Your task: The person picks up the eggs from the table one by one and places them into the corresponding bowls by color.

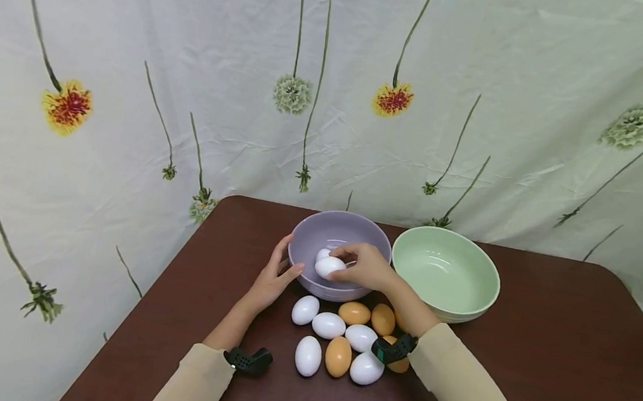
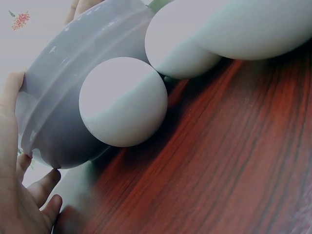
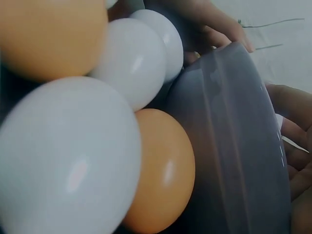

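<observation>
My right hand (image 1: 369,267) pinches a white egg (image 1: 329,267) between thumb and fingers, inside the purple bowl (image 1: 342,229). Just behind it in that bowl another white egg (image 1: 323,253) partly shows. With thumb at the rim and fingers against the outer side, my left hand (image 1: 273,282) holds the bowl's left edge. The left wrist view shows the left fingers (image 2: 44,187) touching the bowl's side. In front of the bowl lie several white eggs (image 1: 308,356) and several orange eggs (image 1: 338,357), some partly hidden by the right forearm.
A light green bowl (image 1: 438,265) stands right beside the purple one, with no eggs visible in it. Both are on a dark red-brown wooden table (image 1: 552,355). A flower-patterned cloth (image 1: 239,87) hangs behind the table's far edge.
</observation>
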`<state>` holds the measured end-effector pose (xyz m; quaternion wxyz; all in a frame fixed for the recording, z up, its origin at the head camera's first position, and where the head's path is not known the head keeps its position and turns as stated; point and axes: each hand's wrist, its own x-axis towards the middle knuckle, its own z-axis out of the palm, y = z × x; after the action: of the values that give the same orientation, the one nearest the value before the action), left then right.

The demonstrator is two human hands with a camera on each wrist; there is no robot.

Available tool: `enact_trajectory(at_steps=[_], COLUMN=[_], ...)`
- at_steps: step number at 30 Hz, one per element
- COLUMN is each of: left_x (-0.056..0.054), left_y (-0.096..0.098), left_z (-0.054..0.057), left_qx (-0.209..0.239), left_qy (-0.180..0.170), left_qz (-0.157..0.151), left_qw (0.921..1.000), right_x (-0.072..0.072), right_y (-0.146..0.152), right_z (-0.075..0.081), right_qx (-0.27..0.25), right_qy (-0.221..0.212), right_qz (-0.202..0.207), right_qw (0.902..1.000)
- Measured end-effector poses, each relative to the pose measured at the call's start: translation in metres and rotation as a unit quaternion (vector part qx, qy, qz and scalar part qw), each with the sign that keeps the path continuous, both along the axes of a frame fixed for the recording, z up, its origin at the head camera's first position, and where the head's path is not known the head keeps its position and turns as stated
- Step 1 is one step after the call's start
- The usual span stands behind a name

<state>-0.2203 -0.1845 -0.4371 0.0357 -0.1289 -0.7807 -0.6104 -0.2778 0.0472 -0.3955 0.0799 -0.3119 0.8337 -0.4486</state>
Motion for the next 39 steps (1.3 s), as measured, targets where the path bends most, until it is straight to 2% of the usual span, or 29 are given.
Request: enact_trajectory(at_steps=[10, 24, 27, 29, 34, 37, 39], left_x=[-0.001, -0.002, -0.002, -0.004, -0.016, -0.012, -0.012], left_y=[0.002, -0.002, -0.003, -0.004, -0.006, -0.005, -0.005], left_z=[0.0, -0.001, -0.002, -0.005, -0.027, -0.02, -0.019], left_qx=[0.007, 0.004, 0.005, 0.011, 0.013, 0.006, 0.009], left_qy=[-0.002, -0.009, -0.01, -0.01, 0.014, 0.012, 0.002], left_qz=[-0.008, -0.008, -0.01, -0.01, 0.001, 0.0, -0.003], left_qw=[0.9999, 0.9999, 0.9999, 0.9998, 0.9998, 0.9999, 1.0], right_x=[-0.009, -0.008, -0.008, -0.008, -0.008, -0.007, -0.007], right_y=[-0.003, -0.008, -0.01, -0.01, -0.011, -0.011, -0.011], right_z=[-0.005, -0.005, -0.005, -0.005, -0.005, -0.004, -0.005], right_qx=[0.028, 0.079, 0.089, 0.095, 0.113, 0.123, 0.128], right_qy=[0.001, 0.05, 0.05, 0.046, 0.045, 0.045, 0.049], right_qz=[-0.004, 0.022, 0.025, 0.027, 0.038, 0.04, 0.043], right_qw=[0.9996, 0.9954, 0.9945, 0.994, 0.9918, 0.9906, 0.9896])
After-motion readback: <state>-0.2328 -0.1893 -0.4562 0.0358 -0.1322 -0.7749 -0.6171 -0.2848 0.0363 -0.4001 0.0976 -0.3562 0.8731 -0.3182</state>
